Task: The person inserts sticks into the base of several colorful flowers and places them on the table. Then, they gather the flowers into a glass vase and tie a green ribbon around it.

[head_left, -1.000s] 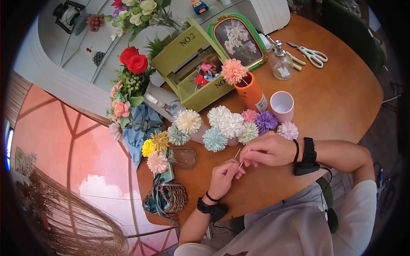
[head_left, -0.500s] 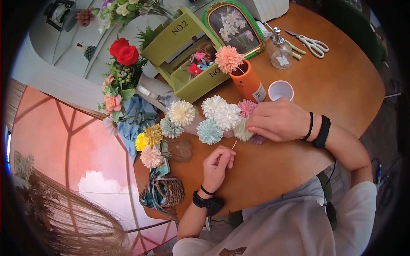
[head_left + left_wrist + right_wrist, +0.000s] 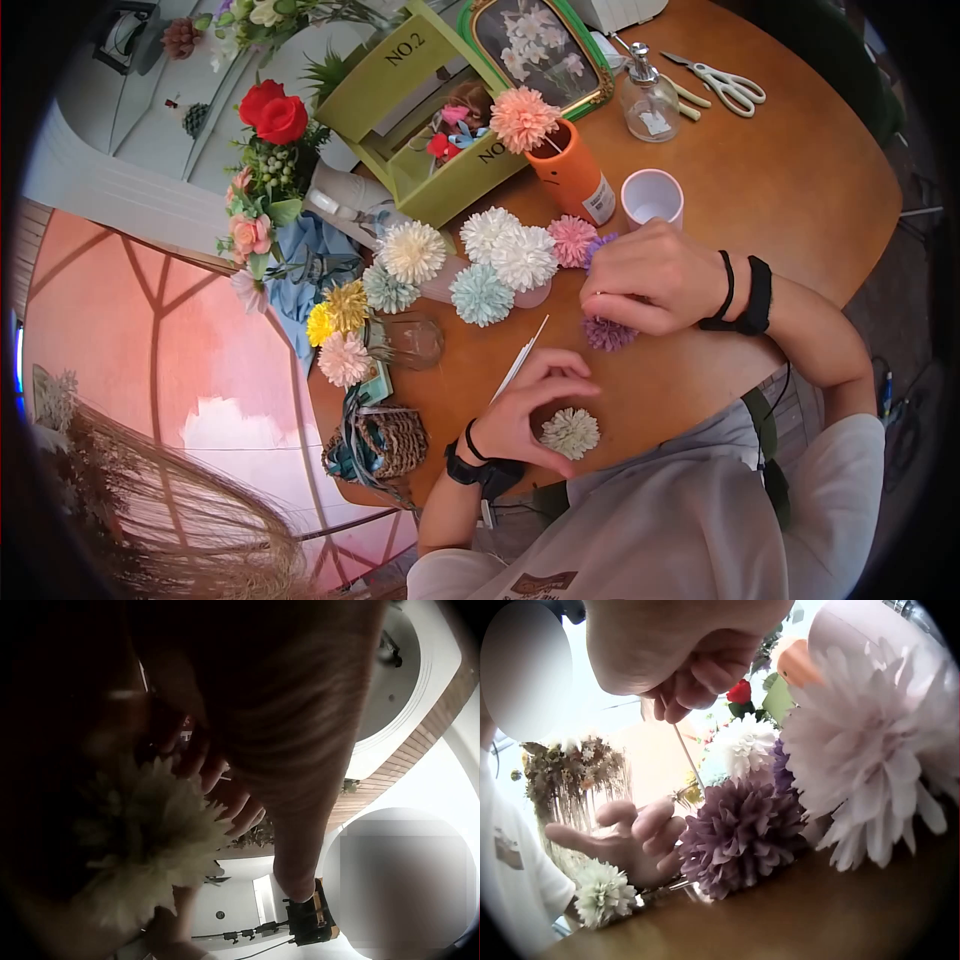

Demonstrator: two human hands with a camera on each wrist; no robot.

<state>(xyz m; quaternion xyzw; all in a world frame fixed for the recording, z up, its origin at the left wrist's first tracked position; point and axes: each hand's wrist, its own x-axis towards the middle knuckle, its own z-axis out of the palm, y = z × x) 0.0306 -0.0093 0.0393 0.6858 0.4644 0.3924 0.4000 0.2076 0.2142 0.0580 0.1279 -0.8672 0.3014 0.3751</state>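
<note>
My left hand [image 3: 505, 412] curves on the table around a pale green pompom flower [image 3: 570, 434], thumb and fingers spread with a gap between them. Several thin white sticks [image 3: 521, 357] lie just beyond its knuckles. In the right wrist view, my right hand [image 3: 709, 675] pinches a thin stick [image 3: 688, 754] that slants down toward a mauve pompom flower [image 3: 739, 836]. From the head, that flower shows partly beneath the right fingers. A violet flower [image 3: 596, 248] peeks out behind the same hand. Large in the right wrist view is a pale pink flower [image 3: 870, 750].
White, aqua and pink flowers [image 3: 525, 258] lie beyond the hands. A white-lined cup [image 3: 652, 196] and orange vase [image 3: 572, 172] stand behind the right hand. Left are a glass jar [image 3: 415, 340] and woven basket [image 3: 398, 440]. Scissors [image 3: 735, 90] lie at the back right.
The pale green flower has moved from the row by the right hand to beside the left hand. The left hand has opened and shifted nearer the body; the sticks now show beyond it.
</note>
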